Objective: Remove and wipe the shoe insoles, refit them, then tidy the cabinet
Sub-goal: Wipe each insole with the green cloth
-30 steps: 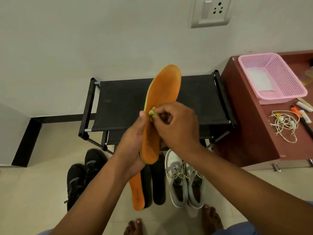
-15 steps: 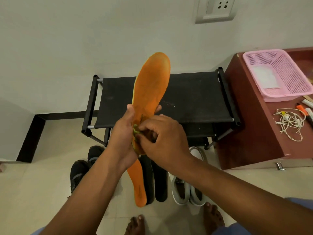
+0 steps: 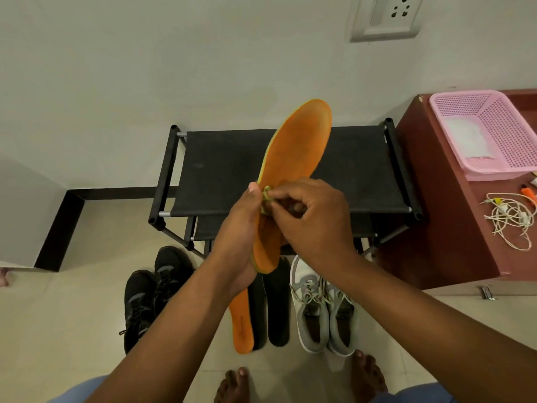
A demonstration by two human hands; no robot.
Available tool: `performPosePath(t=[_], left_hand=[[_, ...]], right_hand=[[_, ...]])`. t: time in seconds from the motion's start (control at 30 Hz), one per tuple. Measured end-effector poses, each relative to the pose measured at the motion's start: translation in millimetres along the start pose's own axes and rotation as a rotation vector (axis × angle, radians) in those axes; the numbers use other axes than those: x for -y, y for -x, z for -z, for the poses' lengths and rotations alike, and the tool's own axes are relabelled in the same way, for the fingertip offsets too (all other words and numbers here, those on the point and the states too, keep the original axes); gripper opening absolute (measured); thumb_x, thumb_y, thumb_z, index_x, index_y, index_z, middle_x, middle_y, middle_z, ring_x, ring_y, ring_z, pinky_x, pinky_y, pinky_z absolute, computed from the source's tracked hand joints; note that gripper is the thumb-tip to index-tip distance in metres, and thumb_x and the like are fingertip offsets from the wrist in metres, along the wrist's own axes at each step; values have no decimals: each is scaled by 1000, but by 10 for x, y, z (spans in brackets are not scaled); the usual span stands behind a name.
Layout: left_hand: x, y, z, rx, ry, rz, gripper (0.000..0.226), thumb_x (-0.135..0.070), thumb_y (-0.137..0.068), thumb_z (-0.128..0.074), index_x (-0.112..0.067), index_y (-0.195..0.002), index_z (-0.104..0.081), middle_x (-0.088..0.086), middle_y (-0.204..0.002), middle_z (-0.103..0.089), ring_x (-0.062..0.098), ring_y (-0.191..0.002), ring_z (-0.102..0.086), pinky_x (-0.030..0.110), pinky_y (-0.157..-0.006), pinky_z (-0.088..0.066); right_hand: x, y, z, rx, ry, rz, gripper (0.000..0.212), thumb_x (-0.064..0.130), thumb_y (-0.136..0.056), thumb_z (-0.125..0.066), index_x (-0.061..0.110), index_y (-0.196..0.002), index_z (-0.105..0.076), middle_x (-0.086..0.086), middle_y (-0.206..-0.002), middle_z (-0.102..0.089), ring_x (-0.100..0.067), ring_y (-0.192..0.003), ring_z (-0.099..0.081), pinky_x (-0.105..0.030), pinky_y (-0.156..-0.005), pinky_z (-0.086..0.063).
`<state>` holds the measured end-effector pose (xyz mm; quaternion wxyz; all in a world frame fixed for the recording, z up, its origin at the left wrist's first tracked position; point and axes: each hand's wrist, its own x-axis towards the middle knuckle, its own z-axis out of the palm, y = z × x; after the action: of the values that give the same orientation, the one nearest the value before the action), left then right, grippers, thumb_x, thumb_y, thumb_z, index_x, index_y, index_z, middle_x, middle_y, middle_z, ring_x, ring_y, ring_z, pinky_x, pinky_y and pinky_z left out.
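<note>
Left hand (image 3: 236, 242) grips the orange insole (image 3: 290, 175) at its heel half, toe end pointing up and far, above the black rack (image 3: 232, 170). Right hand (image 3: 313, 219) pinches a small yellow-green cloth (image 3: 266, 196) against the insole's left edge (fingers curled). On the floor, near: 2nd orange insole (image 3: 241, 324), two black insoles (image 3: 277, 309), black shoes (image 3: 151, 292) left, grey shoes (image 3: 322, 309) right. Pink basket (image 3: 499, 126) on cabinet (image 3: 436, 199), far right.

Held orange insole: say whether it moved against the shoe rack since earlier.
Yes. The held orange insole tilted left across the shoe rack, then back right.
</note>
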<state>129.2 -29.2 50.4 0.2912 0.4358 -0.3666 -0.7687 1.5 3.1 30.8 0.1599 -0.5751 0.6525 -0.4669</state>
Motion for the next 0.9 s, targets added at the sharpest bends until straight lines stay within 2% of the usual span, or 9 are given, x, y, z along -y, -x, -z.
performPosePath(t=[0.1, 0.2, 0.33, 0.47, 0.57, 0.63, 0.73, 0.83, 0.9], left_hand=[[-52, -30, 123, -38, 52, -5, 65, -55, -110, -23, -10, -147, -51, 15, -136, -67, 30, -126, -65, 45, -100, -53], [-63, -36, 149, -36, 30, -20, 66, -56, -109, -22, -11, -147, -52, 11, -137, -67, 27, -127, -65, 46, -104, -51], [-13, -25, 46, 19, -2, -39, 60, -52, -110, -24, -11, -143, -54, 17, -126, -70, 32, -117, -69, 47, -94, -56], [16, -26, -28, 36, -86, -79, 55, -48, -111, -23, -15, -144, -53, 15, -133, -68, 32, -123, -66, 47, -101, -57], [12, -35, 17, 10, -93, -74, 56, -49, -111, -24, -15, -143, -54, 16, -132, -68, 33, -123, -66, 51, -102, -55], [-21, -52, 90, -30, -42, -64, 60, -52, -110, -23, -12, -145, -53, 18, -134, -67, 35, -126, -64, 57, -108, -49], [-93, -88, 207, -100, 46, -83, 63, -55, -110, -23, -13, -149, -49, 13, -137, -67, 27, -129, -64, 53, -113, -45], [-120, -100, 241, -104, 69, -99, 62, -55, -110, -24, -14, -147, -51, 10, -136, -68, 24, -128, -65, 47, -109, -48], [-105, -94, 204, -97, 77, -83, 64, -56, -109, -24, -12, -148, -50, 13, -137, -67, 28, -130, -63, 50, -110, -48]], right_hand=[[118, 139, -93, 135, 8, 68, 9, 25, -90, -73, 26, -97, -78, 15, -93, -72, -2, -87, -59, -25, -75, -51], [137, 164, -108, 158, 126, 100, 10, 35, -90, -72, 31, -98, -76, 16, -92, -70, 1, -83, -50, -14, -70, -40], [33, 9, 27, 31, 277, 78, 8, 39, -91, -71, 33, -94, -75, 16, -88, -68, -3, -80, -52, -16, -63, -39], [-133, -130, 127, -50, 252, -28, 10, 41, -90, -74, 33, -95, -77, 17, -89, -69, -6, -83, -58, -23, -66, -46], [-114, -76, 75, -7, 137, -16, 6, 32, -88, -77, 29, -93, -78, 18, -86, -68, -6, -82, -59, -27, -71, -50], [-17, 39, -8, 94, 66, 12, 5, 28, -87, -78, 27, -91, -78, 17, -85, -68, -4, -81, -59, -29, -72, -51], [136, 229, -124, 233, -5, 76, 4, 28, -87, -75, 25, -89, -76, 13, -85, -69, -5, -79, -58, -34, -72, -51], [166, 260, -147, 254, 54, 102, 10, 37, -89, -72, 27, -92, -74, 15, -87, -68, -5, -80, -56, -31, -70, -50], [119, 192, -109, 204, 164, 107, 10, 38, -89, -72, 29, -91, -72, 15, -86, -66, -4, -79, -53, -25, -65, -47]])
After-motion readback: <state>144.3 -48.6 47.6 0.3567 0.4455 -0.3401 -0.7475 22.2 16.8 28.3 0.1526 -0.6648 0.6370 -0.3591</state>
